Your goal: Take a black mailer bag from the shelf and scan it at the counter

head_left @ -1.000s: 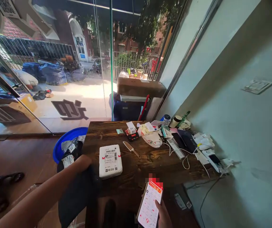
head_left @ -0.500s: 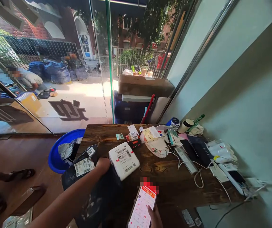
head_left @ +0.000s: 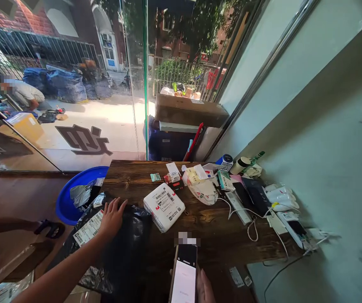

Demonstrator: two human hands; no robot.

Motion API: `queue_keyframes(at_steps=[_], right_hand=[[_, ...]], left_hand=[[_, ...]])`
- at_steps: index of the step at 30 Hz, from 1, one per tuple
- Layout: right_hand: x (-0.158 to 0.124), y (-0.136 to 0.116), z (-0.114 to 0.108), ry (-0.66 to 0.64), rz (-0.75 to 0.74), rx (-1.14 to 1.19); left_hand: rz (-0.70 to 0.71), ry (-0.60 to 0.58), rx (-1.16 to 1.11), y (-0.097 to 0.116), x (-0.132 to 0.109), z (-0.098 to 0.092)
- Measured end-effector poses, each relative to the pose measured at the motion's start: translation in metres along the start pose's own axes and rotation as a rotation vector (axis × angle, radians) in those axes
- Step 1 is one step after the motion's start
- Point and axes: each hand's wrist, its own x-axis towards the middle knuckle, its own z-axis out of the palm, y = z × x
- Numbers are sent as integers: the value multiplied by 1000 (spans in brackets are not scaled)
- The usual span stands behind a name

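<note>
My left hand (head_left: 113, 216) lies with spread fingers on a black plastic parcel (head_left: 129, 240), beside its white shipping label (head_left: 89, 229). The parcel sits at the left side of the dark wooden table (head_left: 222, 240). To the right of that hand is a white wrapped parcel (head_left: 164, 206) with a printed label and red marks. At the bottom, my right hand (head_left: 206, 288) is closed around a phone (head_left: 185, 269). The phone is upright, with a dark band above a pale area on its screen.
A blue basin (head_left: 63, 206) with grey wrapping stands left of the table. Small boxes (head_left: 174, 182), papers, a green-and-white box (head_left: 225, 180) and a white cable (head_left: 253, 229) lie along the back and right. A glass door (head_left: 133, 105) is ahead; a person (head_left: 26, 92) crouches outside.
My left hand has moved left onto the black parcel, its fingers now spread. The black parcel lies flatter and farther left. The phone's screen has changed from a colourful page to a pale one.
</note>
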Motion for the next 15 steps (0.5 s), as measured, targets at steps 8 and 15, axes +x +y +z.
queue_keyframes(at_steps=[8, 15], right_hand=[[21, -40, 78, -201, 52, -135], [28, -72, 117, -348, -51, -292]], left_hand=[[57, 223, -513, 80, -30, -6], [33, -101, -551, 143, 17, -38]])
